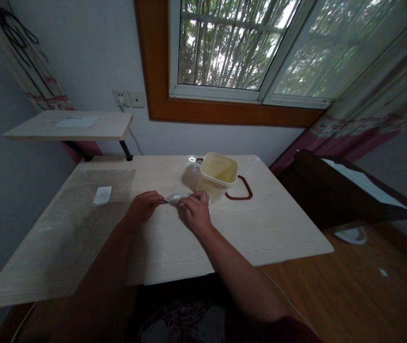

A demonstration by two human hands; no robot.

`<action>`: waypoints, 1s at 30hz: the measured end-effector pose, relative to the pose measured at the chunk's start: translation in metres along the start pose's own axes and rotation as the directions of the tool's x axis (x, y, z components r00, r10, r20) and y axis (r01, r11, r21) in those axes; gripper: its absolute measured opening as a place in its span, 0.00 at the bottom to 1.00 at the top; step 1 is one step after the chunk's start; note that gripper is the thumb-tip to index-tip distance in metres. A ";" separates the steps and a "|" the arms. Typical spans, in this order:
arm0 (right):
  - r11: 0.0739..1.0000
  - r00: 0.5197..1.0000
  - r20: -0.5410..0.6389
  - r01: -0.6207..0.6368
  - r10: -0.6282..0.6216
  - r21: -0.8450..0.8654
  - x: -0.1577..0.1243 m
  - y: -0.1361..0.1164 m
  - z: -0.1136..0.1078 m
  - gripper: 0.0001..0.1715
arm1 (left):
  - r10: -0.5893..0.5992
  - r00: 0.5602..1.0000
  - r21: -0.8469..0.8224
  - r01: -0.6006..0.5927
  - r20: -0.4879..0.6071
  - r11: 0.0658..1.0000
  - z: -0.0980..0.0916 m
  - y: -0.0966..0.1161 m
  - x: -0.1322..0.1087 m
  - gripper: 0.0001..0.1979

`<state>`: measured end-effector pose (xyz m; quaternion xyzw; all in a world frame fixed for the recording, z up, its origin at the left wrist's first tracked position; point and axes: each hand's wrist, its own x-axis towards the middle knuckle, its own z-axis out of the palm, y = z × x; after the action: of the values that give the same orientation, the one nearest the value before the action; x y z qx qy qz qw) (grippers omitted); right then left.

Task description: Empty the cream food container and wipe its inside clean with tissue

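Observation:
My left hand (142,206) and my right hand (197,209) rest on the light wooden table (253,233), both pinched on a small clear plastic piece (175,197) stretched between them. What the piece is I cannot make out. Just beyond my right hand stands an open pale yellow plastic container (218,175), upright. A dark red loop (242,190), like a handle or seal ring, lies on the table behind and to the right of the container.
A clear plastic sheet (82,209) with a white label (102,195) covers the table's left part. A raised side shelf (71,126) stands at the back left. A dark cabinet (318,190) sits to the right, below the window (239,43).

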<state>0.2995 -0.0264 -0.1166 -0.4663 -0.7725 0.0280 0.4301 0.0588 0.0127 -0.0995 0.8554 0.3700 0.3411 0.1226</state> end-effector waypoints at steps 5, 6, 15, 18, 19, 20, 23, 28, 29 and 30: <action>1.000 1.000 0.000 -0.001 0.001 -0.016 -0.001 0.000 0.001 0.07 | -0.011 1.000 0.009 0.012 -0.009 1.000 -0.004 0.000 -0.001 0.19; 1.000 1.000 -0.002 0.001 -0.001 -0.015 -0.001 0.001 0.001 0.07 | -0.012 1.000 0.008 0.012 -0.015 1.000 -0.004 -0.001 -0.001 0.19; 1.000 1.000 -0.006 0.001 -0.001 0.005 -0.001 0.002 0.001 0.08 | -0.014 1.000 0.040 0.014 -0.002 0.999 -0.009 0.001 0.000 0.20; 1.000 1.000 -0.016 0.010 -0.010 0.012 -0.001 0.002 0.000 0.08 | -0.013 1.000 0.027 0.013 -0.014 1.000 -0.009 0.000 -0.001 0.19; 1.000 1.000 -0.018 0.009 -0.009 0.014 -0.001 0.001 0.000 0.07 | -0.014 1.000 0.025 0.014 -0.012 1.000 -0.009 0.000 -0.001 0.19; 1.000 1.000 -0.018 0.006 -0.006 0.015 -0.001 0.001 0.000 0.07 | -0.014 1.000 0.024 0.014 -0.012 1.000 -0.009 -0.001 -0.001 0.19; 1.000 1.000 -0.021 -0.003 0.003 0.018 -0.001 0.002 0.000 0.07 | -0.006 1.000 0.024 0.007 -0.023 1.000 -0.009 -0.002 -0.001 0.18; 0.999 0.998 -0.053 0.028 -0.026 0.036 -0.001 0.003 0.001 0.07 | -0.015 0.999 0.010 0.015 -0.050 1.000 -0.011 -0.002 -0.001 0.17; 0.999 0.998 -0.052 0.028 -0.026 0.037 -0.001 0.004 0.001 0.07 | -0.021 0.998 0.007 0.022 -0.059 1.000 -0.011 -0.001 -0.001 0.17; 0.999 0.998 -0.051 0.025 -0.023 0.038 -0.001 0.004 0.001 0.07 | -0.030 0.997 0.005 0.031 -0.067 1.000 -0.011 -0.001 -0.001 0.17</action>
<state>0.3016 -0.0246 -0.1193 -0.4490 -0.7664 0.0258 0.4587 0.0499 0.0124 -0.0924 0.8381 0.3879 0.3666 0.1124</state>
